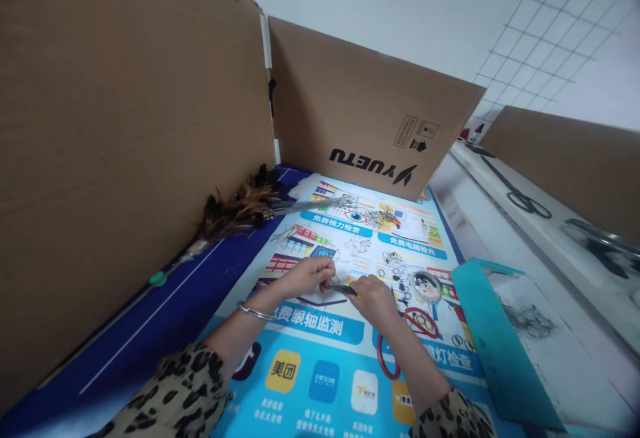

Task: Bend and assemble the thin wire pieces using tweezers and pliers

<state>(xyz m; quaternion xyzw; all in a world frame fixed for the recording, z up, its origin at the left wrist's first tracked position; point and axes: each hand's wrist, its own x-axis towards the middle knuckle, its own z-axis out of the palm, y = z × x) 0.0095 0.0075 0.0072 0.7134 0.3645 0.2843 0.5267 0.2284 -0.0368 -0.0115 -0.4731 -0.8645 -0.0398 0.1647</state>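
Observation:
My left hand (311, 275) is closed in a pinch over the printed mat, its fingertips turned to the right. What lies between them is too small to make out. My right hand (375, 299) is wrapped round pliers (343, 289) with a slim grey metal nose and a bit of yellow at the handle. The tip of that nose reaches my left fingertips. Just beyond the hands lies a tangle of thin wire (357, 245). To the right of my right hand are small dark rings (404, 290) and a round dish (427, 286).
Tall cardboard panels (350, 105) wall off the left and back. Along the left lie brown-black feathers (235, 210) and a bundle of metal wires (315, 205). Red handles (385, 361) rest near my right forearm. A teal folder (505, 351) and large scissors (520, 198) are at right.

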